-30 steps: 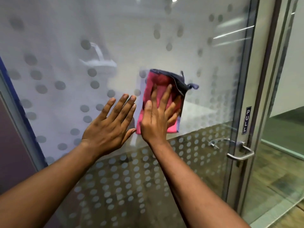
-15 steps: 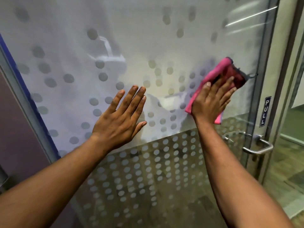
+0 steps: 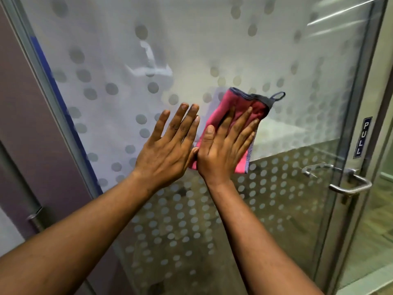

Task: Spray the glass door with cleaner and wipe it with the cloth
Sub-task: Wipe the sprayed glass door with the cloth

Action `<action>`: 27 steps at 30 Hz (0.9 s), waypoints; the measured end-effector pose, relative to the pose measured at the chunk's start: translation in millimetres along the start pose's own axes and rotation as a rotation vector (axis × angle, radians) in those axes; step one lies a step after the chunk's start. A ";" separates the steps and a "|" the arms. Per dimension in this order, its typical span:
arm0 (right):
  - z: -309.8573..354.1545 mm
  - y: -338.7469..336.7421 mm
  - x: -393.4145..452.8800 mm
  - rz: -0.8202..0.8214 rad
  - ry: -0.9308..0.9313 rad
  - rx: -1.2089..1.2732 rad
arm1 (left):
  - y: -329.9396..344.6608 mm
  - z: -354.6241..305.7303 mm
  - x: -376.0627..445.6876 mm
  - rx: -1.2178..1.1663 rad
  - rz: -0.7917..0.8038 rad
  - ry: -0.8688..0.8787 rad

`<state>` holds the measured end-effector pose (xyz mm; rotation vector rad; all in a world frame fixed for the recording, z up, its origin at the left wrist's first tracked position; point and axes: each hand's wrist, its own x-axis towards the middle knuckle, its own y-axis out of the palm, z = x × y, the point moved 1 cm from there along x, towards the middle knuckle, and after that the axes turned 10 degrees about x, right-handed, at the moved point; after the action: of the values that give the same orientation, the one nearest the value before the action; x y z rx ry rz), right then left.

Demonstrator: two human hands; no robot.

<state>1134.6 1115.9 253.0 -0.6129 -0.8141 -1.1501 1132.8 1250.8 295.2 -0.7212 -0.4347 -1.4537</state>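
The glass door (image 3: 212, 50) fills the view, frosted with grey dots. A folded pink cloth (image 3: 248, 105) with a dark blue edge and a hanging loop lies flat on the glass at mid height. My right hand (image 3: 225, 147) presses on the cloth with fingers spread. My left hand (image 3: 168, 145) rests flat on the bare glass just left of it, fingers together, its thumb touching my right hand. No spray bottle is in view.
A metal door handle (image 3: 348, 184) sits at the right edge of the door, below a blue PULL label (image 3: 362, 137). A metal door frame (image 3: 370, 103) runs down the right side. A purple wall panel (image 3: 25, 116) and a grey bar (image 3: 23, 194) stand at the left.
My right hand slid the cloth right toward the door's edge, then back left to the middle beside my left hand. My left hand stayed pressed on the glass.
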 end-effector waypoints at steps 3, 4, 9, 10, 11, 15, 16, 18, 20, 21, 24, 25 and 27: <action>13.2 3.1 -10.2 0.044 -0.062 0.008 | 1.8 1.4 -16.2 0.015 0.010 -0.050; 16.1 3.8 -15.8 0.066 -0.087 0.010 | 2.6 3.2 -22.0 0.022 0.022 -0.059; 15.1 6.7 -64.7 0.150 -0.143 0.035 | 10.6 6.2 -60.3 0.024 0.049 -0.001; 9.5 7.7 -77.4 0.164 -0.137 0.035 | 12.2 3.9 -67.7 0.027 0.051 0.027; 1.9 7.9 -90.9 0.175 -0.122 0.035 | 13.6 0.8 -74.1 0.028 0.063 0.051; -44.4 4.1 -142.7 0.208 -0.005 -0.004 | 17.5 -14.7 -86.5 0.031 0.080 0.072; -59.1 1.0 -151.3 0.210 0.042 -0.018 | 18.7 -16.9 -86.6 0.024 0.074 0.063; -87.2 -8.5 -155.3 0.193 0.174 -0.043 | 20.8 -18.2 -86.4 0.012 0.067 0.053; -108.6 -16.9 -140.2 0.129 0.301 -0.072 | 23.2 -18.3 -86.9 0.015 0.067 0.059; -115.4 -20.1 -125.7 0.082 0.364 -0.076 | 24.3 -18.4 -87.3 0.023 0.069 0.059; -116.4 -23.8 -66.6 -0.039 0.506 -0.087 | 27.3 -19.2 -88.7 0.066 0.056 0.057; -112.4 -23.3 -49.9 -0.050 0.511 -0.111 | 27.6 -19.4 -88.7 0.070 0.054 0.055; -98.2 -20.4 -27.8 -0.062 0.456 -0.138 | 28.4 -20.0 -88.9 0.074 0.047 0.055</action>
<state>1133.6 1048.0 174.1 -0.4146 -0.3682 -1.3460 1149.1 1301.9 216.3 -0.6273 -0.4240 -1.4032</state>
